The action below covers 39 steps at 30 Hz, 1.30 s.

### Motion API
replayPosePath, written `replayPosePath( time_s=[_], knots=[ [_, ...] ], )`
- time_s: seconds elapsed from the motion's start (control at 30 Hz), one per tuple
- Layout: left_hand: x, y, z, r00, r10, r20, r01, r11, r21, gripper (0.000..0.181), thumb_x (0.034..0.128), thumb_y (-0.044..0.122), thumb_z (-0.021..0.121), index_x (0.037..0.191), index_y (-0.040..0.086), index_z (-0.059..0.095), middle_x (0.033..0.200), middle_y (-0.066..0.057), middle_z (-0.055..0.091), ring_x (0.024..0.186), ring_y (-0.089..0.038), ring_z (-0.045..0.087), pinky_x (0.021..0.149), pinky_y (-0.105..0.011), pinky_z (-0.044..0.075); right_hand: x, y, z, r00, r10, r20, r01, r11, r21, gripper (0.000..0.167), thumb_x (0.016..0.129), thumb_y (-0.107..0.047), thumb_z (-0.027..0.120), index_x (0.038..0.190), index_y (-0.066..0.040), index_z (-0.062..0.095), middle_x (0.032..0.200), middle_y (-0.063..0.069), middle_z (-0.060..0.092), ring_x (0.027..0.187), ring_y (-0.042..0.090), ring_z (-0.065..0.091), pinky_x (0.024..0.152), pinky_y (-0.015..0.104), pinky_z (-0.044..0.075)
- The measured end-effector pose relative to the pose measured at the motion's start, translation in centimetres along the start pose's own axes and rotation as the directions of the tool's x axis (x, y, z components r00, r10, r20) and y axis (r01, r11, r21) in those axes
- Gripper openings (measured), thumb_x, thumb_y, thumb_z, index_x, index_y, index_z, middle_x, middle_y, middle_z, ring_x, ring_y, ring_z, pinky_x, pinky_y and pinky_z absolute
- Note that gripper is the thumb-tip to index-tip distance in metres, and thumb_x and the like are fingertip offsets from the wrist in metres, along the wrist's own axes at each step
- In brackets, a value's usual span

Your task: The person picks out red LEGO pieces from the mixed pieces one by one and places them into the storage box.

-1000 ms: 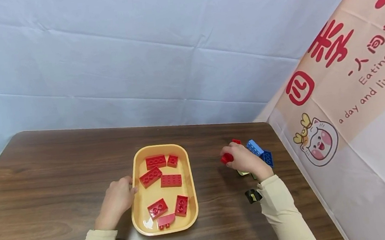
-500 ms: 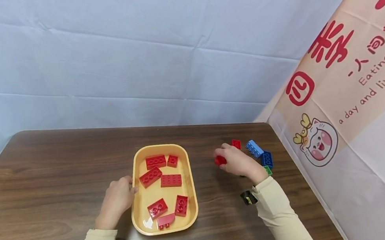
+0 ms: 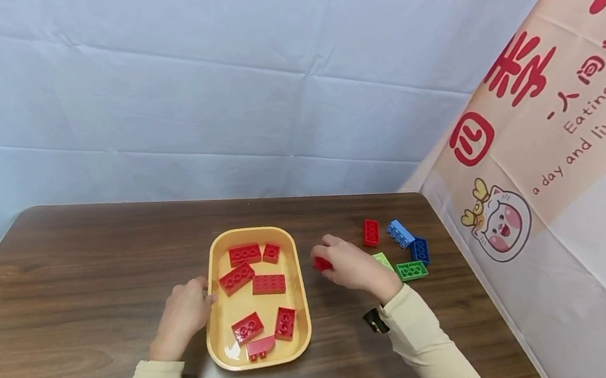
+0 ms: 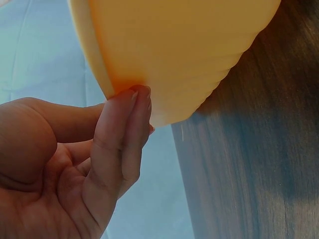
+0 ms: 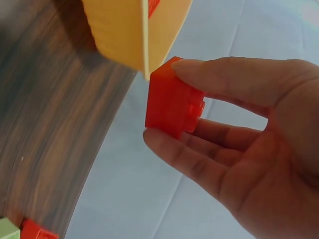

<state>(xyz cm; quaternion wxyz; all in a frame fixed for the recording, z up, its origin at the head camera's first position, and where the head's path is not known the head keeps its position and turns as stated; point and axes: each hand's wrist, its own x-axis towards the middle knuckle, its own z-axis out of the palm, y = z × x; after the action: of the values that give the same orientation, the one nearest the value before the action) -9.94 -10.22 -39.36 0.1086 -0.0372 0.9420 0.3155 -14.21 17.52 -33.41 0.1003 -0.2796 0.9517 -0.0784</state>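
Observation:
A yellow tray (image 3: 262, 363) with several red building bricks in it stands on the table. My left hand (image 3: 183, 312) pinches the tray's left rim between thumb and fingers, as the left wrist view (image 4: 89, 154) confirms. Just right of the tray, my right hand (image 3: 353, 264) holds a red building brick (image 5: 167, 99) between thumb and fingertips, its studs turned toward the palm. In the tray lie a 2x4 red brick (image 3: 269, 284), a small square red brick (image 3: 271, 253) and a red piece with a curved edge (image 3: 262, 346), among others.
Right of my right hand lie a red brick (image 3: 371, 232), a light blue brick (image 3: 400, 234), a dark blue brick (image 3: 420, 251), a green brick (image 3: 411, 271) and a partly hidden light green brick (image 3: 383, 260). A pale cloth wall borders the dark wooden table (image 3: 93, 269).
My right hand has moved left with the red brick, from the loose bricks toward the tray, uncovering the red and green bricks behind it. My left hand and the tray have stayed put.

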Motion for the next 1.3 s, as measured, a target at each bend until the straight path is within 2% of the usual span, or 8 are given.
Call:
replayPosePath(
  time_s=[0.23, 0.33, 0.6, 0.87, 1.3],
  knots=[
    [-0.1, 0.0, 0.0, 1.000, 0.009, -0.015, -0.009, 1.000, 0.006, 0.026, 0.0849, 0.009, 0.062, 0.103, -0.009, 0.059, 0.086, -0.022, 0.061, 0.068, -0.026, 0.054, 0.057, -0.037, 0.045, 0.3, -1.7, 0.6, 0.991, -0.133, -0.022, 0.133, 0.991, -0.025, 0.021, 0.080, -0.008, 0.069, 0.100, -0.008, 0.064, 0.083, 0.002, 0.048, 0.070, 0.013, 0.047, 0.061, 0.024, 0.044],
    [-0.1, 0.0, 0.0, 0.999, 0.019, -0.026, -0.018, 1.000, 0.015, 0.025, 0.0844, 0.009, 0.063, 0.101, -0.008, 0.060, 0.085, -0.022, 0.062, 0.068, -0.027, 0.054, 0.057, -0.038, 0.045, 0.4, -2.4, 0.8, 0.986, -0.166, -0.014, 0.165, 0.985, -0.048, 0.022, 0.080, -0.008, 0.069, 0.101, -0.008, 0.064, 0.082, 0.002, 0.047, 0.070, 0.013, 0.045, 0.061, 0.024, 0.043],
    [-0.1, 0.0, -0.1, 1.000, 0.017, -0.015, -0.016, 1.000, 0.015, 0.025, 0.0848, 0.009, 0.062, 0.102, -0.009, 0.059, 0.086, -0.022, 0.061, 0.069, -0.028, 0.054, 0.058, -0.039, 0.045, 0.4, -4.1, 1.3, 0.984, -0.174, 0.051, 0.177, 0.982, -0.066, 0.029, 0.079, -0.010, 0.070, 0.107, -0.008, 0.062, 0.092, 0.004, 0.052, 0.078, 0.013, 0.047, 0.069, 0.023, 0.046],
    [0.0, -0.1, 0.0, 1.000, 0.024, -0.020, -0.024, 1.000, 0.009, 0.025, 0.0852, 0.009, 0.062, 0.101, -0.009, 0.059, 0.086, -0.022, 0.061, 0.069, -0.027, 0.055, 0.058, -0.039, 0.045, 0.4, -4.6, 1.7, 0.970, -0.240, 0.038, 0.242, 0.967, -0.080, 0.022, 0.080, -0.008, 0.069, 0.101, -0.007, 0.065, 0.084, 0.003, 0.050, 0.072, 0.012, 0.046, 0.064, 0.021, 0.043],
    [-0.1, 0.0, -0.1, 1.000, 0.024, -0.017, -0.023, 1.000, 0.007, 0.026, 0.0856, 0.009, 0.061, 0.103, -0.010, 0.058, 0.088, -0.024, 0.061, 0.070, -0.028, 0.055, 0.059, -0.039, 0.046, 0.2, -4.3, 1.6, 0.971, -0.233, 0.044, 0.236, 0.968, -0.085, 0.024, 0.079, -0.009, 0.069, 0.102, -0.010, 0.064, 0.087, 0.002, 0.051, 0.074, 0.011, 0.046, 0.065, 0.020, 0.043]
  ],
)
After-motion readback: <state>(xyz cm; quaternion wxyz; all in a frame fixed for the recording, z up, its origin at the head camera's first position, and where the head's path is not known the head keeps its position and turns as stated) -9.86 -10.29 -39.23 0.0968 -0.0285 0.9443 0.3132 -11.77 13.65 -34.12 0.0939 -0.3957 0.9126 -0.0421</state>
